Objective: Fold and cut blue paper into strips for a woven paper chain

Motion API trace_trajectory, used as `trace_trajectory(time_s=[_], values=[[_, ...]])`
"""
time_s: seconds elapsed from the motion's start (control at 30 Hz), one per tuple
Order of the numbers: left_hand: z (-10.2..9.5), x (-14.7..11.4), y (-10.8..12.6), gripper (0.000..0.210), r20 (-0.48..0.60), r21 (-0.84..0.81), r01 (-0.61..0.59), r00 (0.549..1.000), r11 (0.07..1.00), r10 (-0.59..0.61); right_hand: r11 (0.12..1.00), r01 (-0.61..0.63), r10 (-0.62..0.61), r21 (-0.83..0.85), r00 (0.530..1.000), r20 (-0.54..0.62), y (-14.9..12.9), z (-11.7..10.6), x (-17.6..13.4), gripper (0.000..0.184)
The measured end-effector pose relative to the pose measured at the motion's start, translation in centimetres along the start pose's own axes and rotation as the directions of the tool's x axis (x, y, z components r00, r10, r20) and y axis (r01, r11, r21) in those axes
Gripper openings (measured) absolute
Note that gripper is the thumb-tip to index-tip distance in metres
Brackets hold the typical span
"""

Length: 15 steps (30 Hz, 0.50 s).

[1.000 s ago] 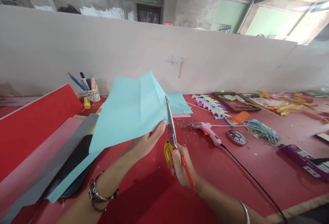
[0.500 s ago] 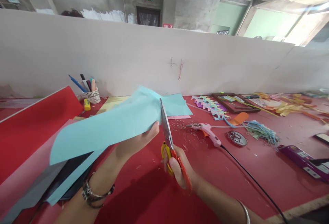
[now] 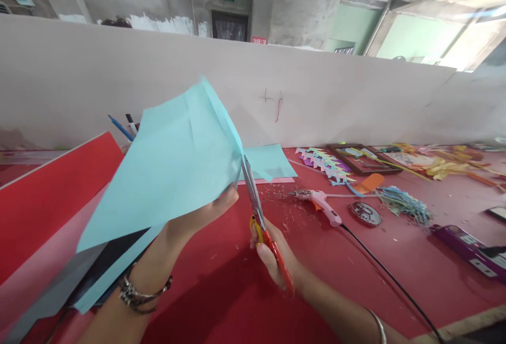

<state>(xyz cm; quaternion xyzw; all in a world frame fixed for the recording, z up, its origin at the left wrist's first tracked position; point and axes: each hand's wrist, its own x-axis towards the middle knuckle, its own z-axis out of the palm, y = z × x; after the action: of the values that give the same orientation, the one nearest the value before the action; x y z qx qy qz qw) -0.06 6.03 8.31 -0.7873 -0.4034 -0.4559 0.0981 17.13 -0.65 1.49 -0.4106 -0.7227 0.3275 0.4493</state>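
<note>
— Above the red counter point(image 3: 356, 265), what is held up?

— A light blue paper sheet point(image 3: 174, 170) is held in the air by the left hand point(image 3: 197, 217); its lower right edge is pinched between thumb and fingers point(image 3: 225, 196), with the thumb on the near side. The sheet is tilted, one corner raised toward the white partition wall point(image 3: 356, 101).

— And the other hand?

— Scissors point(image 3: 256, 212) are gripped by the right hand point(image 3: 276, 259), the fingers closed through the yellow and orange handles. The blades (narrowly parted, as far as can be told) are set against the right edge of the sheet, just beside the left thumb.

— What is seen on the counter?

— A second blue sheet point(image 3: 269, 162) is laid flat behind the scissors, over a pink one. Paper scraps are scattered beside a pink glue gun point(image 3: 320, 202), whose black cord point(image 3: 395, 281) is run toward the near edge. A cup of pens point(image 3: 126, 125) is partly hidden behind the raised sheet. Large red, pink and grey sheets point(image 3: 39, 212) are stacked at the left, and coloured paper cut-outs point(image 3: 322, 159) are spread at the right.
</note>
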Motion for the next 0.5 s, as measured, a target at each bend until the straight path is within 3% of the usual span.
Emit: trace_trajectory(time_s=[0.2,0.37,0.5], values=[[0.09,-0.33,-0.17,0.019,-0.101,0.178,-0.085,0.989,0.98,0.104,1.0,-0.003,0.003,-0.03,1.0,0.003,-0.54,-0.13,0.01,0.04],[0.06,-0.35,0.03,0.021,-0.058,0.246,-0.047,0.996,0.968,0.063,0.999,-0.03,0.03,-0.011,0.999,-0.013,-0.34,-0.02,0.09,0.041],[0.36,-0.4,0.28,0.022,-0.007,0.25,-0.084,0.996,0.965,0.089,0.999,-0.029,0.03,0.015,0.999,-0.026,0.02,0.11,0.12,0.041]])
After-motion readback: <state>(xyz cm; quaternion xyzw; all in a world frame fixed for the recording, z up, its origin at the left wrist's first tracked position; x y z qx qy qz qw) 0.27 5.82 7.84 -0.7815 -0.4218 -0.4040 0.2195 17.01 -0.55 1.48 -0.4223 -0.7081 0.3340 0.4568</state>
